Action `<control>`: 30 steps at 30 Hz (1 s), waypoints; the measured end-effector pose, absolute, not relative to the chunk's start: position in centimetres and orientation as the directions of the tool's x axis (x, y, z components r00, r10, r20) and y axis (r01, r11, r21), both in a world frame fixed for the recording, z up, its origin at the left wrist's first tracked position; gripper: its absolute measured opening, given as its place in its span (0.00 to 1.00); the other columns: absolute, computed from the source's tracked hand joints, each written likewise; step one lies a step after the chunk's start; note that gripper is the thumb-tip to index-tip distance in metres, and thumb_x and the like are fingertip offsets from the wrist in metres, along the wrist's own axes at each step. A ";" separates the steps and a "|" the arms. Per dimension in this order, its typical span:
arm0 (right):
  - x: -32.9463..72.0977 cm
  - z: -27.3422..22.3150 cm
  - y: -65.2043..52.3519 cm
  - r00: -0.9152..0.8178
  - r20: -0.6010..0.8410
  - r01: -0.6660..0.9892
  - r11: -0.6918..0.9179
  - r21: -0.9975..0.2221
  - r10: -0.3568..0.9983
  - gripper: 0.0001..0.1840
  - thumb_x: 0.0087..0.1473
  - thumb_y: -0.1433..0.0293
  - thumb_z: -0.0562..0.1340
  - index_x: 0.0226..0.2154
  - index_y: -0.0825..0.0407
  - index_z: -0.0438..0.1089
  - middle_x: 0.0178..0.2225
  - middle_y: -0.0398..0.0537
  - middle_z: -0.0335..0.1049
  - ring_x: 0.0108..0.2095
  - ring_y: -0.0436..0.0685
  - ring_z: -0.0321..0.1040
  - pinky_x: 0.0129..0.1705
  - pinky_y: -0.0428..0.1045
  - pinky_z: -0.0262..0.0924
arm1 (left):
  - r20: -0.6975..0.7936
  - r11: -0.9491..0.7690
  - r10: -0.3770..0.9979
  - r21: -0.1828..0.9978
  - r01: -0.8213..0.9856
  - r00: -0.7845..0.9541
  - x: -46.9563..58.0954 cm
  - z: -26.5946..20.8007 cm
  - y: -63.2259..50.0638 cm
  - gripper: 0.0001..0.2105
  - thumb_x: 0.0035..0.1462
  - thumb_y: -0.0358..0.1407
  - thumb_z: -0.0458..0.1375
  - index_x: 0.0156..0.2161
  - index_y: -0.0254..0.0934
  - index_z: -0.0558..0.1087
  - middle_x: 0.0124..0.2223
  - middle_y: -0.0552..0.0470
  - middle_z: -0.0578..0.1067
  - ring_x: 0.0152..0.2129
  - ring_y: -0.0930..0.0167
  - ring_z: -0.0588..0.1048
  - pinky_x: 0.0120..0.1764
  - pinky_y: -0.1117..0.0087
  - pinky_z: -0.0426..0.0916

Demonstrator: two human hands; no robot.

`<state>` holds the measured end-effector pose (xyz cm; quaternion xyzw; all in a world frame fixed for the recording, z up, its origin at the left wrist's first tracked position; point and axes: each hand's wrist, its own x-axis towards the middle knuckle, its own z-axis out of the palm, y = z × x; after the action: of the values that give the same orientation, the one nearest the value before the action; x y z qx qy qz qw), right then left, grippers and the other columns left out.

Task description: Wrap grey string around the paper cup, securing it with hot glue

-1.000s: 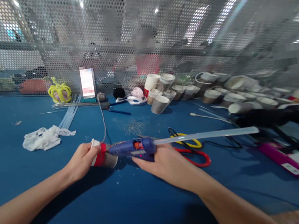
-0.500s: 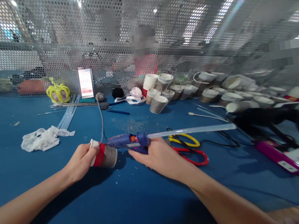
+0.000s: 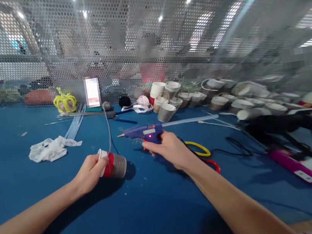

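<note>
Two hands are busy in your head view: your left hand (image 3: 89,173) wraps a light, crushable paper cup (image 3: 113,166) on its side, part-wound in grey yarn (image 3: 107,128); grip gently around its body. Your right hand (image 3: 170,150) closes on the blue glue gun (image 3: 143,131), hot nozzle pointing nine o'clock. Scissors (image 3: 199,153) lie at three o'clock, finished cups (image 3: 171,99) at one.

Left hand (image 3: 89,173) low at centre-left, fingers curled in a closed grip, forearm running in from lower left. Right hand (image 3: 170,149) clenched, raised further forward, forearm extended from lower right.
</note>
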<state>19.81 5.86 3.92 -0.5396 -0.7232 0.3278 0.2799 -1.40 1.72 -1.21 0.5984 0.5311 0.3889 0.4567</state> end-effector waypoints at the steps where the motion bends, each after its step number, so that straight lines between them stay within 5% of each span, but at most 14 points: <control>1: 20.0 3.8 6.5 -0.218 0.078 0.603 0.197 -0.773 0.973 0.13 0.42 0.62 0.57 0.28 0.56 0.63 0.23 0.46 0.66 0.23 0.49 0.63 0.25 0.43 0.57 | -0.014 -0.022 0.991 0.960 0.279 0.130 -1.4 -1.3 1.7 0.15 0.48 0.40 0.44 0.20 0.31 0.62 0.16 0.58 0.58 0.15 0.78 0.56 0.18 0.77 0.51; 3: 20.3 3.3 7.8 -0.169 0.053 0.655 0.152 -0.740 0.984 0.14 0.43 0.61 0.56 0.29 0.56 0.63 0.27 0.48 0.67 0.26 0.49 0.64 0.28 0.43 0.58 | -0.004 -0.034 0.991 0.961 0.275 0.136 -1.4 -1.4 1.7 0.15 0.49 0.40 0.44 0.20 0.31 0.62 0.16 0.58 0.58 0.14 0.78 0.56 0.18 0.77 0.52; 13: 20.0 0.4 13.1 -0.110 -0.014 0.804 0.081 -0.589 0.994 0.17 0.47 0.59 0.51 0.20 0.56 0.60 0.15 0.47 0.64 0.13 0.48 0.61 0.18 0.44 0.55 | 0.102 -0.166 0.975 0.927 0.338 0.199 -1.3 -2.1 1.6 0.14 0.51 0.35 0.43 0.21 0.30 0.65 0.18 0.56 0.62 0.17 0.76 0.59 0.23 0.76 0.57; 21: 19.2 -0.1 14.4 -0.057 0.108 0.904 0.097 -0.416 0.993 0.17 0.46 0.61 0.54 0.18 0.57 0.66 0.26 0.60 0.66 0.35 0.64 0.62 0.31 0.52 0.53 | 0.180 -0.271 0.946 0.897 0.351 0.269 -0.9 -1.3 1.1 0.14 0.51 0.32 0.41 0.19 0.32 0.62 0.19 0.57 0.60 0.18 0.77 0.58 0.23 0.77 0.55; 25: 17.6 1.3 11.8 -0.200 0.116 0.855 0.231 -0.465 0.973 0.20 0.49 0.59 0.50 0.25 0.57 0.69 0.34 0.59 0.66 0.40 0.62 0.59 0.35 0.50 0.52 | 0.197 -0.306 0.927 0.890 0.339 0.320 -0.9 -1.0 0.7 0.15 0.52 0.32 0.40 0.22 0.31 0.64 0.21 0.55 0.63 0.19 0.76 0.60 0.26 0.76 0.57; 30: 14.0 2.5 7.7 -0.583 -0.094 0.628 0.375 -0.681 0.807 0.29 0.51 0.53 0.42 0.26 0.52 0.71 0.27 0.46 0.70 0.28 0.49 0.64 0.28 0.43 0.55 | 0.295 -0.440 0.883 0.790 0.427 0.365 -0.8 -1.0 0.2 0.14 0.51 0.32 0.41 0.17 0.33 0.58 0.18 0.58 0.56 0.17 0.77 0.54 0.22 0.76 0.53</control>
<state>14.04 7.74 2.50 -0.4380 -0.8192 0.3472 0.1284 -0.85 0.23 -0.95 0.7653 0.4280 0.3666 0.3111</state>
